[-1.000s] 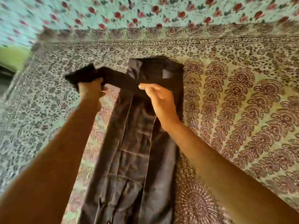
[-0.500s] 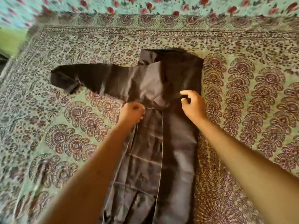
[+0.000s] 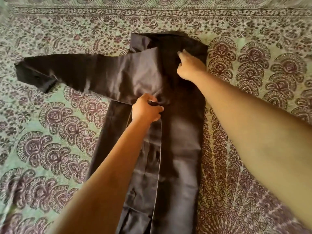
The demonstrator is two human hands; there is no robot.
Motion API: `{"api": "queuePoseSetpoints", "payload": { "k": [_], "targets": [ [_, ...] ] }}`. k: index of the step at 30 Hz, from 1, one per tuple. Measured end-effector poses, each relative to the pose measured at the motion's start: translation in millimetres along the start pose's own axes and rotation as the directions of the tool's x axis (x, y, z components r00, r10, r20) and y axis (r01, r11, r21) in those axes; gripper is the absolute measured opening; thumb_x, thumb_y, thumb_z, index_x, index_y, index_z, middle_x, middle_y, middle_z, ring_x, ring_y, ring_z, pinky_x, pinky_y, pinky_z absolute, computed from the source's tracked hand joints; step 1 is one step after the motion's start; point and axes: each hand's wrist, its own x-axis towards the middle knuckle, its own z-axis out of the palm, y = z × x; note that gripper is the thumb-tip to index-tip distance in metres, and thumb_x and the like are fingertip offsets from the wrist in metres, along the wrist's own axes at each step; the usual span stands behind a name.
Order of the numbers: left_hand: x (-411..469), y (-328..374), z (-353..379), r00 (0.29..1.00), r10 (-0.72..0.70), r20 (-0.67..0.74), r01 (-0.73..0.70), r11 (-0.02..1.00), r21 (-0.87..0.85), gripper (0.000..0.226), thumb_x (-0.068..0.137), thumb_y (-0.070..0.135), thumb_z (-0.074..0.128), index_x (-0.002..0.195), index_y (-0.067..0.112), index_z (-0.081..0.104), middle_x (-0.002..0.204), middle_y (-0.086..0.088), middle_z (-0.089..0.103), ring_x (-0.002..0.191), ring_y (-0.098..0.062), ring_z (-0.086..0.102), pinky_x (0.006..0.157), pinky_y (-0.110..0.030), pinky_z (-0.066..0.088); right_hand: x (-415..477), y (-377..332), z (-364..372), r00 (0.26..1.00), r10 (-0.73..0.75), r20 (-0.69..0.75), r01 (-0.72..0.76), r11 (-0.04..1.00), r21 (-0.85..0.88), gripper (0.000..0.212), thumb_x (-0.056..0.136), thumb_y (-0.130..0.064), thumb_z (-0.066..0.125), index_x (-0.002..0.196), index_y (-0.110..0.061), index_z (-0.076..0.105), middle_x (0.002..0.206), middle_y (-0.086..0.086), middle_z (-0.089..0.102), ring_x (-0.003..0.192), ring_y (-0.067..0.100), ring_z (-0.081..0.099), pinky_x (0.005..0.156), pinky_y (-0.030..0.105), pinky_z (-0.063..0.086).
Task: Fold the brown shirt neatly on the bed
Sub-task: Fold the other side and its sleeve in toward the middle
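The brown shirt point(image 3: 182, 141) lies on the bed as a long narrow strip, collar end far from me. One sleeve point(image 3: 70, 73) stretches out flat to the left, its cuff at the far left. My left hand point(image 3: 146, 110) pinches a bunch of fabric where that sleeve meets the body. My right hand point(image 3: 190, 65) lies on the shirt near the collar, fingers curled into the cloth at the upper right. The shirt's lower end runs out of view at the bottom.
A green bedsheet point(image 3: 59, 141) with dark purple paisley print covers the whole bed. A patterned border band point(image 3: 152, 12) runs across the far edge. Bare sheet lies on both sides of the shirt.
The sleeve was let down and now lies flat to the left. My left hand came from the cuff to the sleeve's base. My right hand moved up toward the collar.
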Motion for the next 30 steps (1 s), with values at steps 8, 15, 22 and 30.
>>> {"api": "queuePoseSetpoints", "payload": {
  "k": [8, 15, 22, 30],
  "targets": [
    [-1, -1, 1, 0.995, 0.043, 0.094, -0.037, 0.997, -0.063, 0.012, 0.078, 0.005, 0.071, 0.078, 0.016, 0.067, 0.065, -0.001, 0.06, 0.054, -0.011, 0.058, 0.053, -0.019, 0.049, 23, 21, -16, 0.989, 0.021, -0.149, -0.024, 0.999, -0.023, 0.036, 0.092, -0.016, 0.048, 0.127, -0.007, 0.042, 0.133, 0.02, 0.039, 0.119, 0.04, 0.044, 0.097, 0.041, 0.04],
    [-5, 11, 18, 0.982, 0.183, 0.037, -0.182, 0.888, 0.423, 0.04, 0.08, 0.02, 0.067, 0.12, 0.023, 0.062, 0.095, -0.006, 0.07, 0.095, -0.025, 0.064, 0.086, -0.035, 0.052, 7, 45, -21, 0.907, 0.054, -0.417, -0.041, 0.998, 0.04, 0.049, 0.087, -0.001, 0.048, 0.133, -0.01, 0.036, 0.14, 0.018, 0.032, 0.113, 0.036, 0.049, 0.088, 0.039, 0.045],
    [-71, -27, 17, 0.818, 0.537, 0.206, -0.543, 0.603, 0.584, 0.041, 0.089, 0.026, 0.054, 0.129, 0.034, 0.051, 0.097, 0.002, 0.057, 0.089, -0.022, 0.059, 0.066, -0.034, 0.047, -74, 57, 46, 0.819, -0.511, -0.261, 0.467, 0.858, -0.212, 0.054, 0.091, -0.037, 0.035, 0.138, -0.012, 0.041, 0.148, 0.011, 0.035, 0.137, 0.028, 0.032, 0.112, 0.043, 0.02],
    [-195, -119, 5, 0.965, 0.24, 0.109, -0.262, 0.837, 0.481, 0.062, 0.085, 0.019, 0.063, 0.139, 0.029, 0.034, 0.12, 0.002, 0.051, 0.099, -0.019, 0.059, 0.075, -0.029, 0.046, -102, 75, 49, 0.965, -0.262, 0.028, 0.257, 0.913, -0.317, 0.064, 0.095, -0.052, 0.025, 0.149, -0.02, 0.01, 0.157, 0.011, 0.005, 0.144, 0.027, 0.007, 0.116, 0.042, 0.0]
  ]
}}
